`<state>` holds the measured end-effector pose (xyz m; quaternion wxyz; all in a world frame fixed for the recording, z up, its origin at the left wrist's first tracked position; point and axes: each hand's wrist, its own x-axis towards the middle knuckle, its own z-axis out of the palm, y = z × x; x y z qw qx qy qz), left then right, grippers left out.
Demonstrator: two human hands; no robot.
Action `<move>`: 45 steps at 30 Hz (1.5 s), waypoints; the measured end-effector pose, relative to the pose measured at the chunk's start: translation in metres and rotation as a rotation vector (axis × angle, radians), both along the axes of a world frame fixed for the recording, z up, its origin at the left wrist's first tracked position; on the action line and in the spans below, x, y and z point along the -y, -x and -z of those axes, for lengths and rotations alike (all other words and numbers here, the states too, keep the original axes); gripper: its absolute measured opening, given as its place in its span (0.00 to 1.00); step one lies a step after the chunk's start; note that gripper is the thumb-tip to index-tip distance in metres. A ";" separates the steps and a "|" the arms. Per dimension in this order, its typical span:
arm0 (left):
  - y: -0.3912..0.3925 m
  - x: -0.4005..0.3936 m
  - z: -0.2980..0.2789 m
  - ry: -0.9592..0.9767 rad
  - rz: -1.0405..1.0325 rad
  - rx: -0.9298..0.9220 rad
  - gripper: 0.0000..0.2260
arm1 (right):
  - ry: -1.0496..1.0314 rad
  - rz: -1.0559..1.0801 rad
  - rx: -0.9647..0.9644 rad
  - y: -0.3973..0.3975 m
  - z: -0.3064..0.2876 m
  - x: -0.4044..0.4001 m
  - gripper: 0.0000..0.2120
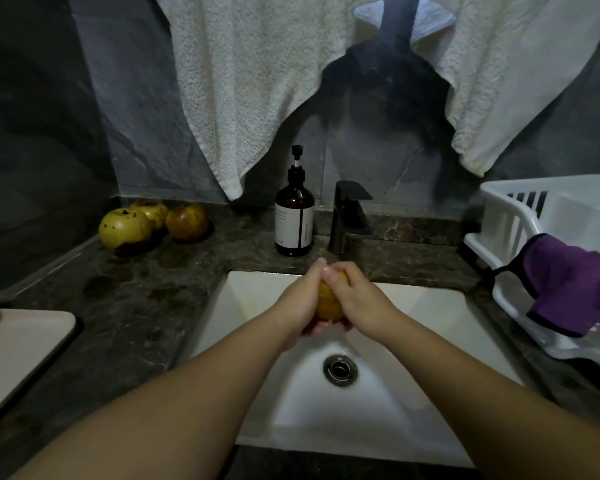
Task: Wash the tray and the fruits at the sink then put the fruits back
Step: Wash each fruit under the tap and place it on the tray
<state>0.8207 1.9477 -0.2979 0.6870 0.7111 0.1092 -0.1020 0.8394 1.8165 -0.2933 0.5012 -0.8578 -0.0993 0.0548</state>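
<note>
A yellow-orange fruit (327, 301) is clasped between both my hands over the white sink (430, 327), just below the dark faucet (349, 216). My left hand (300, 299) cups it from the left and underneath. My right hand (355, 299) wraps over its right side and top. Three more fruits lie on the counter at the back left: a yellow-green one (124, 227), a second yellow one (151, 210) behind it and a brownish one (187, 221). A pale tray (18, 344) sits on the counter at the left edge.
A brown pump soap bottle (294, 216) stands left of the faucet. A white dish rack (520, 220) with a purple cloth (575, 289) draped over its rim stands at the right. White towels (257, 81) hang above. The drain (340, 370) lies in the basin's middle.
</note>
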 end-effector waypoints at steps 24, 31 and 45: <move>-0.002 0.016 -0.004 0.071 0.018 0.014 0.28 | 0.119 0.136 0.099 -0.004 0.002 0.003 0.21; 0.000 0.015 -0.014 0.230 0.033 0.020 0.20 | 0.014 0.285 0.149 -0.025 -0.020 0.025 0.15; -0.006 0.015 -0.013 0.259 0.020 0.085 0.19 | 0.187 0.136 0.339 -0.056 -0.074 0.025 0.21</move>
